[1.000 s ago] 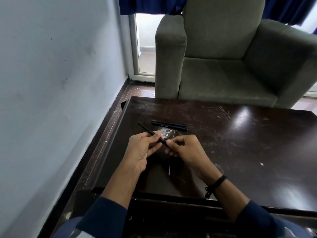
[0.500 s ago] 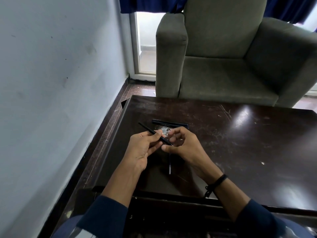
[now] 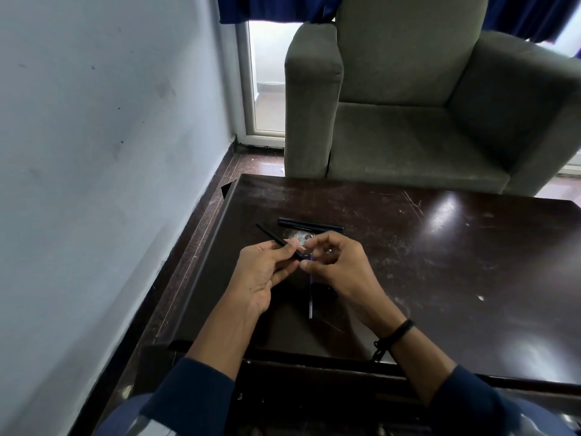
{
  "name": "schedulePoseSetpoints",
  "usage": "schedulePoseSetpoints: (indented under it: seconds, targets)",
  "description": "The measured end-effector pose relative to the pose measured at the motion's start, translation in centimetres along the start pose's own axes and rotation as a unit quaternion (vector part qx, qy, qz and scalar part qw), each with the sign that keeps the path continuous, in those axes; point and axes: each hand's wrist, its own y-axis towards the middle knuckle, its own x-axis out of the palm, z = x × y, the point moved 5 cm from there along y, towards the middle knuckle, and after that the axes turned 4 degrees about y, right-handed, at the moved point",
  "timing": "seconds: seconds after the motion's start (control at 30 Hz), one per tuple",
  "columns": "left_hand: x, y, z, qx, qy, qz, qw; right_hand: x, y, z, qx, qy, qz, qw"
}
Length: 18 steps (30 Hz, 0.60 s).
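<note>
My left hand [image 3: 264,272] grips a thin black pen barrel [image 3: 273,237] that slants up and to the left. My right hand [image 3: 339,269] is just to its right, with thumb and fingers curled close to the barrel's lower end. A small shiny piece [image 3: 328,251] glints between those curled fingers, too small to identify. A thin blue refill [image 3: 310,300] lies on the dark table [image 3: 440,278], partly under my right hand. Two black pens [image 3: 309,226] lie side by side just beyond my hands.
A small pale crumpled scrap [image 3: 298,240] sits on the table between the pens and my hands. A grey armchair [image 3: 408,136] stands right behind the table. A pale wall [image 3: 94,184] runs close along the left, with a narrow strip of floor [image 3: 188,262].
My right hand's fingers have come off the barrel's end and curled up, index raised. The left hand, barrel, refill and pens have stayed where they were.
</note>
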Motion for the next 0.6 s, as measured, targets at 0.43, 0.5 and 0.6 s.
schedulePoseSetpoints:
  seconds: [0.43,0.5,0.6]
  targets:
    - [0.08,-0.32,0.2,0.005,0.007,0.0,1.0,0.11,-0.17,-0.01,-0.014,-0.06,0.01,0.998]
    - [0.07,-0.25,0.07,0.004,0.008,0.006,1.0,0.04,-0.24,-0.01,-0.017,-0.066,0.024,0.997]
    - [0.06,-0.22,-0.01,0.002,0.016,0.0,1.0,0.09,-0.44,-0.64,-0.039,-0.1,0.005,0.994]
